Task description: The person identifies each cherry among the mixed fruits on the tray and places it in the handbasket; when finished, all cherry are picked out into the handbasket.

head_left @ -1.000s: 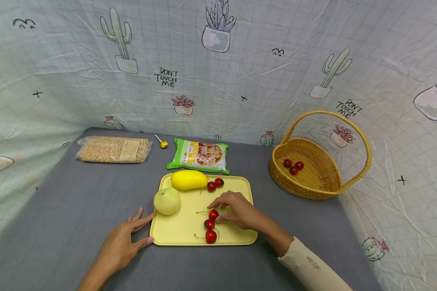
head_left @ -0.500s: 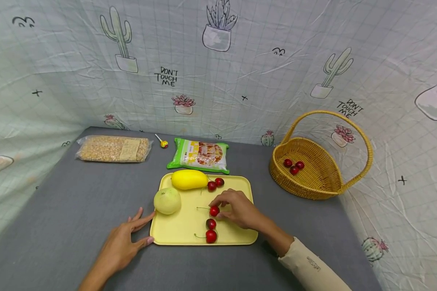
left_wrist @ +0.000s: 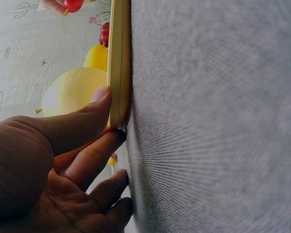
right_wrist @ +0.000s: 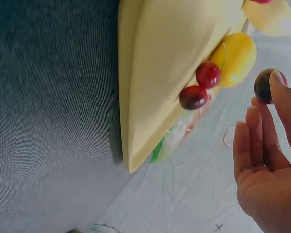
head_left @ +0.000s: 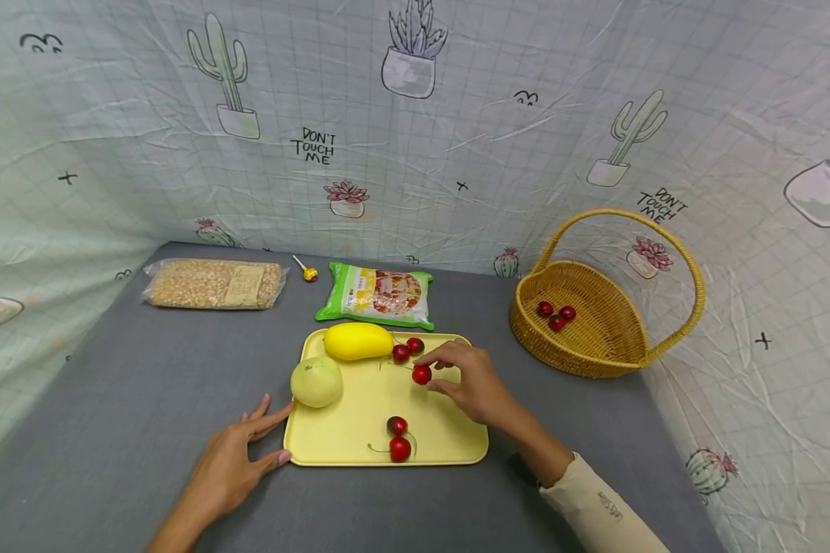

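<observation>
My right hand (head_left: 472, 382) pinches a red cherry (head_left: 422, 374) between thumb and fingertips, above the yellow tray (head_left: 346, 438). The right wrist view shows this cherry (right_wrist: 265, 86) lifted clear of the tray, its near side dark. With fairly straight fingers, my left hand (head_left: 231, 465) touches the tray's left edge; in the left wrist view its thumb (left_wrist: 103, 94) lies against the rim. Two cherries (head_left: 400, 449) lie near the tray's front edge. Two more cherries (head_left: 401, 353) sit beside a yellow mango (head_left: 358, 341) at the back. A pale green round fruit (head_left: 317, 382) stands at the left.
A wicker basket (head_left: 567, 357) with a tall handle stands at the right, holding three cherries (head_left: 556, 322). Behind the tray lie a green food packet (head_left: 376, 296), a lollipop (head_left: 309, 273) and a clear bag of corn kernels (head_left: 214, 283). A patterned cloth hangs behind the table.
My right hand has taken the rearmost of the three front cherries and lifted it, moving back and slightly right. My left hand stays at the tray's edge.
</observation>
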`<state>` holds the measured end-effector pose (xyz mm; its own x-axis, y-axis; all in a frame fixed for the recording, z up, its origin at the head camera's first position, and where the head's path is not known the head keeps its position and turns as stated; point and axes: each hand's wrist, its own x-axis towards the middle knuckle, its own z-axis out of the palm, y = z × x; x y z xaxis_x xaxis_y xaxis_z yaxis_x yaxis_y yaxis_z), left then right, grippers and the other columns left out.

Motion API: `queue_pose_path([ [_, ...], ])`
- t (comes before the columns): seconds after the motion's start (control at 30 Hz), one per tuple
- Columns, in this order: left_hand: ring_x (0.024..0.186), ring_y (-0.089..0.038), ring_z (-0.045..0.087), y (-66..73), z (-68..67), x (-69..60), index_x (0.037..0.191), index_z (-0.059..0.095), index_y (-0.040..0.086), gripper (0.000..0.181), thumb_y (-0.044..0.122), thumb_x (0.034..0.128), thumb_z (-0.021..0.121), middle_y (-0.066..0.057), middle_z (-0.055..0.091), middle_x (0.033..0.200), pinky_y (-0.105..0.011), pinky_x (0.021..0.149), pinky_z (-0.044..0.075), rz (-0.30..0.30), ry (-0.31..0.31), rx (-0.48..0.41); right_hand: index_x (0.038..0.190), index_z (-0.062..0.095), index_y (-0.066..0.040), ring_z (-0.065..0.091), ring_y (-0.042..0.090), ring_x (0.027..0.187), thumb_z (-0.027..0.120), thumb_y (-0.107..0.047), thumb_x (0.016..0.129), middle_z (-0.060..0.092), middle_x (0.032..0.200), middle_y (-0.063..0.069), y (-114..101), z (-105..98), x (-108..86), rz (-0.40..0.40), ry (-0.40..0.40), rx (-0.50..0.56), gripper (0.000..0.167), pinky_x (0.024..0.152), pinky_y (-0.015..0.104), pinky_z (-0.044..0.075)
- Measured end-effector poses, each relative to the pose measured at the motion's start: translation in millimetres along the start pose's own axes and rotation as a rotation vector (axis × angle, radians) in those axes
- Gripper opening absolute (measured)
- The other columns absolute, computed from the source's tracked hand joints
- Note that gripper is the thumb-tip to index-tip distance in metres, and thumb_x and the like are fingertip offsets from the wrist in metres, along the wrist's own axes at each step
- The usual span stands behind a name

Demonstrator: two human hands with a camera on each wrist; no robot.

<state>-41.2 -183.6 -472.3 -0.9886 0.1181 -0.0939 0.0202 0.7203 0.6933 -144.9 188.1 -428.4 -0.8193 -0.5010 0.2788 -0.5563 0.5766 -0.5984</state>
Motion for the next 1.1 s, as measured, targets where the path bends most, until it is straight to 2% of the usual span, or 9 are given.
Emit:
queue_pose_path([
  [0.2,0.147,-0.059,0.039,-0.1,0.4,-0.3,0.152,0.062,0.023,0.076,0.019,0.0815,0.092,-0.027,0.041,0.162,-0.075,0.117,0.036,0.001,0.000,0.003,0.116,0.082,-0.021,0.070,0.024,0.098,0.089,-0.003,0.083,0.080,0.106,-0.005,0.6,-10.0,0.0,0.011,0.068,-0.011,0.039,0.086,0.050,0.062],
  [0.4,0.147,-0.060,0.039,-0.7,0.4,-0.3,0.152,0.061,0.023,0.077,0.019,0.0816,0.092,-0.027,0.041,0.163,-0.075,0.117,0.036,0.003,0.001,0.000,0.117,0.082,-0.021,0.070,0.024,0.096,0.090,-0.004,0.082,0.080,0.108,-0.004,6.1,-21.2,1.1,0.005,0.139,-0.060,0.039,0.083,0.044,0.061],
  [0.63,0.146,-0.062,0.039,-1.3,-0.2,0.0,0.152,0.062,0.023,0.076,0.019,0.0816,0.092,-0.027,0.041,0.163,-0.076,0.116,0.036,0.010,0.001,-0.004,0.117,0.083,-0.021,0.067,0.017,0.092,0.091,-0.007,0.081,0.080,0.107,-0.004,11.9,-34.5,0.6,0.013,0.216,-0.077,0.039,0.080,0.034,0.058],
  [0.7,0.146,-0.062,0.039,-1.0,-0.2,-0.3,0.152,0.062,0.023,0.076,0.019,0.0817,0.092,-0.027,0.041,0.162,-0.076,0.117,0.036,0.013,0.005,-0.005,0.116,0.083,-0.022,0.068,0.020,0.092,0.091,-0.007,0.080,0.080,0.106,-0.003,13.2,-38.3,0.4,0.010,0.240,-0.084,0.040,0.080,0.034,0.058],
  [0.93,0.145,-0.062,0.040,-0.6,-0.3,-0.7,0.151,0.062,0.022,0.076,0.018,0.0815,0.092,-0.028,0.042,0.162,-0.075,0.116,0.037,0.018,0.011,-0.001,0.119,0.082,-0.018,0.069,0.025,0.096,0.090,0.002,0.080,0.079,0.109,0.001,20.7,-53.0,-2.2,0.023,0.305,-0.090,0.044,0.083,0.044,0.061],
  [1.0,0.145,-0.062,0.040,-0.7,-0.2,-0.7,0.151,0.062,0.022,0.076,0.018,0.0815,0.092,-0.028,0.042,0.162,-0.076,0.116,0.037,0.020,0.012,0.000,0.120,0.081,-0.017,0.070,0.025,0.097,0.089,0.000,0.082,0.078,0.111,0.001,23.0,-57.3,-3.2,0.037,0.319,-0.086,0.043,0.086,0.041,0.061],
  [1.1,0.145,-0.062,0.041,-0.9,-0.1,-0.5,0.152,0.062,0.022,0.076,0.019,0.0815,0.092,-0.028,0.042,0.161,-0.075,0.116,0.037,0.023,0.012,0.002,0.120,0.081,-0.016,0.071,0.027,0.097,0.089,-0.002,0.083,0.079,0.111,0.003,27.8,-62.7,-4.4,0.042,0.350,-0.080,0.041,0.086,0.030,0.060],
])
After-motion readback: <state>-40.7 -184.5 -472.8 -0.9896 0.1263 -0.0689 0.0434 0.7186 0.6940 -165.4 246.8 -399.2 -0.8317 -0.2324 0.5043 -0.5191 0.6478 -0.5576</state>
